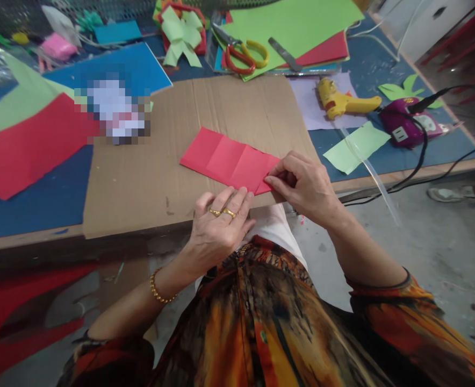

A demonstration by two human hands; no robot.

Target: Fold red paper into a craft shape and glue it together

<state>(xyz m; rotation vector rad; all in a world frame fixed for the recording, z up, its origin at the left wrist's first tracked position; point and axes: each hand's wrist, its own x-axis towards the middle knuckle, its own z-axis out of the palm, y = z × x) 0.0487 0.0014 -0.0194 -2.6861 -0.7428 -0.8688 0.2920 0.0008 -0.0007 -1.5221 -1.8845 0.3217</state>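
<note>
Blue-topped workbench (pixel 66 188), craft supplies along its far side, a grey floor visible beyond the right edge. Brown corrugated cardboard (pixel 141 183) serves as the work mat. Specimen: creased red paper (pixel 219 156), lying aslant on the mat toward its near right part; parallel creases divide it crosswise, and its right end shows a slanting, overlapped edge. Right hand (pixel 306 185): thumb and index finger closed in a pinch on that right end, the other fingers curled behind. Left hand (pixel 223 223): fingers extended and close together, tips resting at the near edge of the paper, thumb spread away; no grip on the paper seen. Step in hand, as judged: folding over the right end and aligning it, the left hand steadying the body of the piece. Next move seems to call for holding the edges matched, then firm pressure along the fold without letting the piece slide on the mat. Surroundings: scissors (pixel 236 42) with red and yellow handles rest on green paper sheets (pixel 302 24) beyond the mat; a yellow glue gun (pixel 348 102) lies to the right, a clear glue stick projecting from it over a pale green paper piece (pixel 354 150); a purple power adapter (pixel 407 123) sits farther right. One item at the mat's far left is pixelated; identity cannot be told.
</note>
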